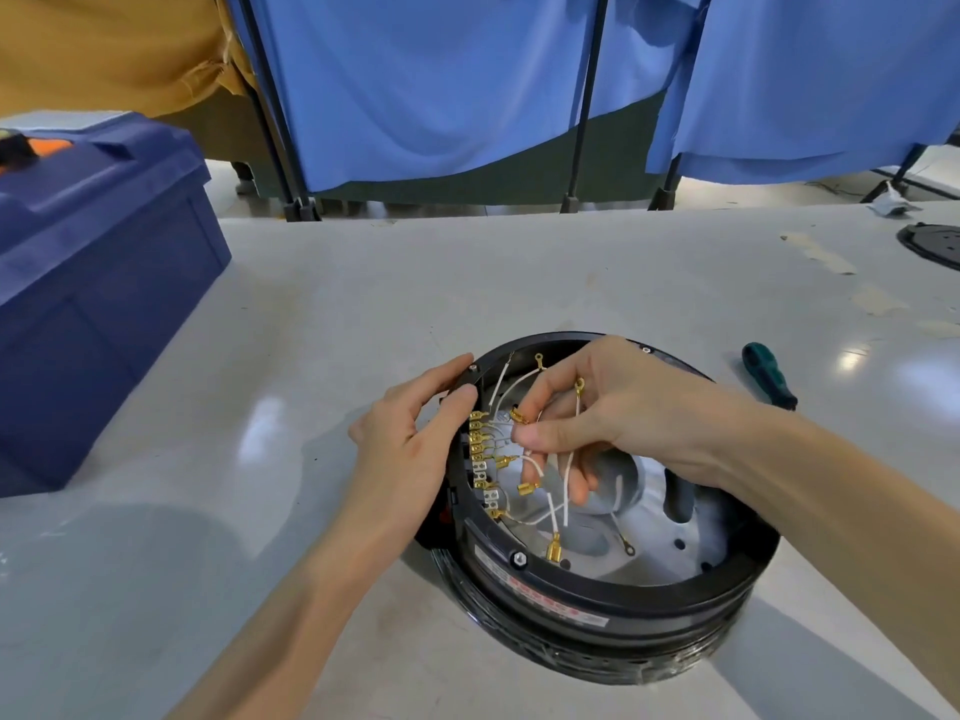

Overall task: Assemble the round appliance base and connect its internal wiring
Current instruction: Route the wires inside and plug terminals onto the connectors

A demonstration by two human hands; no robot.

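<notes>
Head view: the round appliance base (597, 600) lies on the pale surface (322, 314) at about 5 o'clock of the picture, close to the person, with its open side up. Inside it there is a grey metal plate (660, 543). A row of gold terminals (478, 441) stands on the inner wall at 9 o'clock of the base.

The left hand (410, 444) rests on the rim at 9 to 10 o'clock. Its fingers are almost straight along the outer wall and the thumb presses the rim just above the terminal row.

The right hand (613, 413) reaches in from 3 o'clock, above the middle of the base. Its fingers are curled around several white wires (567, 475), which hang down between them. Thumb and forefinger pinch one wire at its gold connector (518, 416).

A screwdriver (768, 375) with a green handle lies on the surface at 2 o'clock from the base, well apart from it. A dark blue plastic crate (93, 283) stands at 9 to 10 o'clock. A black round part (935, 244) lies at the far edge at 2 o'clock, partly cut off. Blue curtains (441, 85) hang behind the surface at 12 o'clock.
</notes>
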